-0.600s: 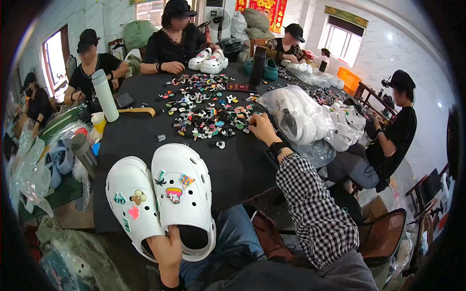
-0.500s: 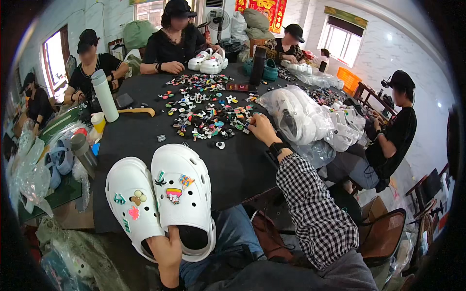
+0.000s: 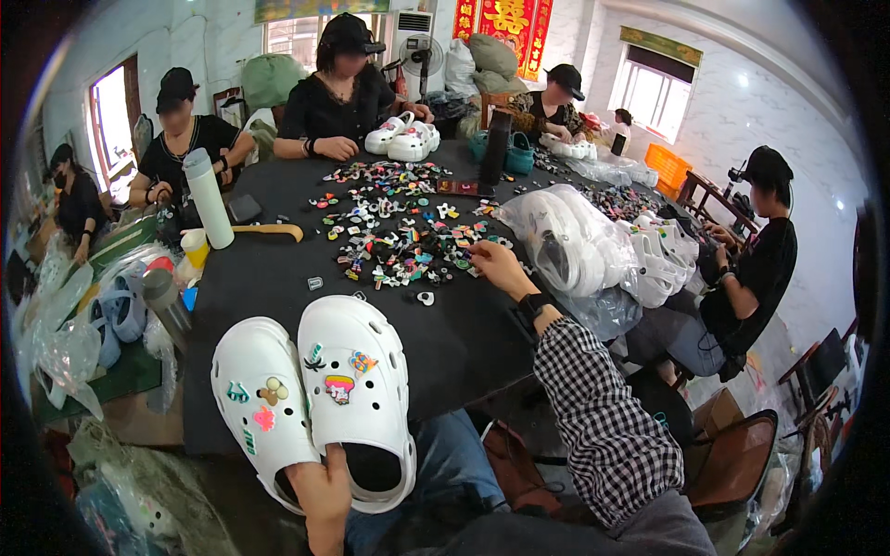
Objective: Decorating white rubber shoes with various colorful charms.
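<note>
My left hand (image 3: pixel 320 489) grips a pair of white clogs at their heel openings, thumb outside, and the toes point away from me. Colourful charms sit in the holes of both the left clog (image 3: pixel 243 357) and the right clog (image 3: pixel 357 338), among them a pink one, a palm tree and a brown bear-like shape. Stretched forward, my right hand (image 3: pixel 502 269) has its fingertips drawn together at the right edge of a loose heap of small charms (image 3: pixel 408 246). Whatever is between those fingers is too small to make out.
Bagged white clogs (image 3: pixel 556 246) lie right of my right hand on the black table (image 3: pixel 464 357). A pale green bottle (image 3: pixel 209 199), a yellow cup (image 3: pixel 195 247) and a steel flask (image 3: pixel 165 296) stand left. Several co-workers sit around; one across handles white clogs (image 3: pixel 408 139).
The view has tilted slightly, so the scene sits lower. My right hand has shifted a little left along the heap's edge. My left hand still holds the clogs.
</note>
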{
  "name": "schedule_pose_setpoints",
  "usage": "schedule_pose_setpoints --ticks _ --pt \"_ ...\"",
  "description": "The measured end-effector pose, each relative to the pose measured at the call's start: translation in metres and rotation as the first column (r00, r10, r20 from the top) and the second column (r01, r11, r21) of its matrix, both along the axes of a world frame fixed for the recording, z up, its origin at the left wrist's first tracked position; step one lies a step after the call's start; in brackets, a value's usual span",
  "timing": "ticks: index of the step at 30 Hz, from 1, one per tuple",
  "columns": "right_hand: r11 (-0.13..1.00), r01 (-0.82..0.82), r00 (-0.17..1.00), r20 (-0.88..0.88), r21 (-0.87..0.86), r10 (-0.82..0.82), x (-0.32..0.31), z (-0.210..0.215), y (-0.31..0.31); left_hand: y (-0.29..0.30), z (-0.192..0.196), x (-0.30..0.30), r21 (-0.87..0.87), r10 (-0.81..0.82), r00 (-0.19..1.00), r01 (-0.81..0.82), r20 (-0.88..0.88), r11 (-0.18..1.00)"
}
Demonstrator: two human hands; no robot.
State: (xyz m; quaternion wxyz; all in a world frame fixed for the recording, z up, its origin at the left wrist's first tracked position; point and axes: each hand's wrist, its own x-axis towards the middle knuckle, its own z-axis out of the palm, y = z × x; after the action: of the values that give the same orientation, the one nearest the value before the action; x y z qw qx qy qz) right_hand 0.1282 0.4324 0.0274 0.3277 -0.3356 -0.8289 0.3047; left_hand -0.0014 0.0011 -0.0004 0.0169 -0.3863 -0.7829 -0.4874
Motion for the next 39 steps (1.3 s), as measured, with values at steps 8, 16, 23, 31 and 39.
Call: schedule_pose_setpoints --ticks 8,16,23,31,39 --pt "0.966 -0.092 0.983 0.134 -0.242 0.127 0.007 0.012 -0.02 0.003 0.009 -0.003 0.159 -0.049 0.996 0.036 0.08 0.987" --pt "0.997 -0.074 0.967 0.244 0.017 0.068 0.004 -0.001 -0.038 -0.008 0.022 -0.019 0.222 -0.017 0.987 -0.018 0.157 0.975" --pt "0.997 -0.064 0.974 0.219 0.051 0.052 0.003 0.0 -0.035 -0.002 0.023 -0.04 0.035 0.053 0.979 -0.061 0.195 0.998" --pt "0.99 -0.036 0.968 0.25 0.136 0.0 0.007 -0.003 -0.032 0.005 0.034 -0.027 0.199 0.092 0.973 -0.135 0.214 0.971" --pt "0.942 0.024 0.934 0.33 0.335 -0.141 0.0 -0.01 -0.048 0.0 0.017 -0.035 0.196 0.144 0.986 -0.158 0.081 0.968"
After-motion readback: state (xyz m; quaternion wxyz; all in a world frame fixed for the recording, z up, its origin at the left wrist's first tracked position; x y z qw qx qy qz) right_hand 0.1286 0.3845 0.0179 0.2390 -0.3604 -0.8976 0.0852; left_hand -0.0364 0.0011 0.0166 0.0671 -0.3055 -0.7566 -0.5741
